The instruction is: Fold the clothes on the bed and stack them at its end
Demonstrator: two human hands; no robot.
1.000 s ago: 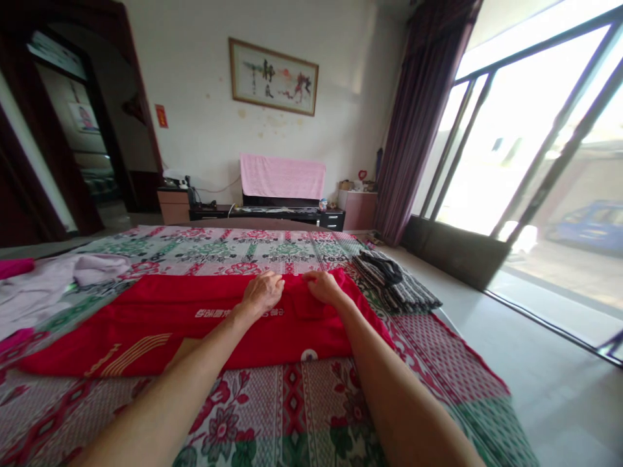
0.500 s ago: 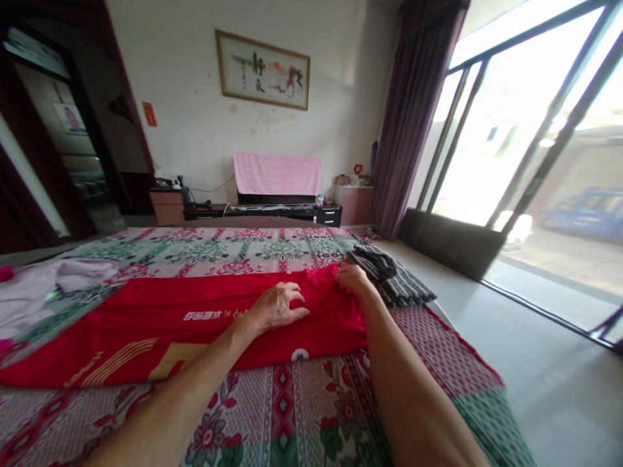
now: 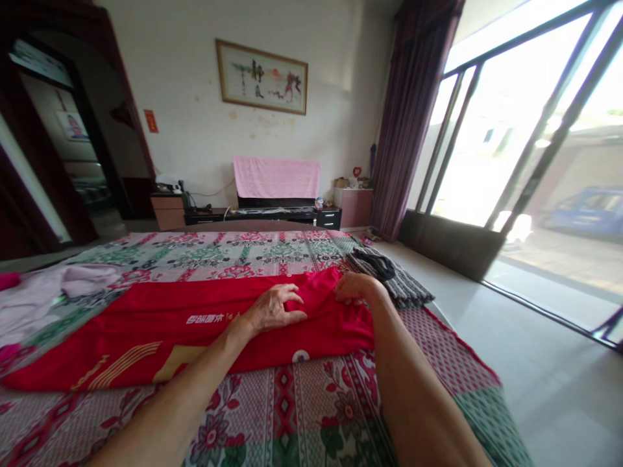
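Observation:
A red garment (image 3: 160,305) with white and gold print lies lengthwise across a patterned cloth (image 3: 292,395). On its middle rests my left hand (image 3: 278,307), thumb and fingers apart and nothing between them. My right hand (image 3: 354,288) is at the garment's right end, its fingers bent and closed on the red fabric. The fabric is rumpled around that hand. A round white patch (image 3: 300,357) shows near the garment's lower edge, below my left hand.
Just beyond my right hand sits a folded grey striped textile (image 3: 406,285) with a black item on it. A pale pink garment (image 3: 58,288) lies at the left. Farther back are a low cabinet (image 3: 328,218) and a pink cloth (image 3: 277,176).
My right hand has moved slightly down, and its wrist is more bent. The fabric at the right end has shifted a little to the right. My left hand has stayed almost in place.

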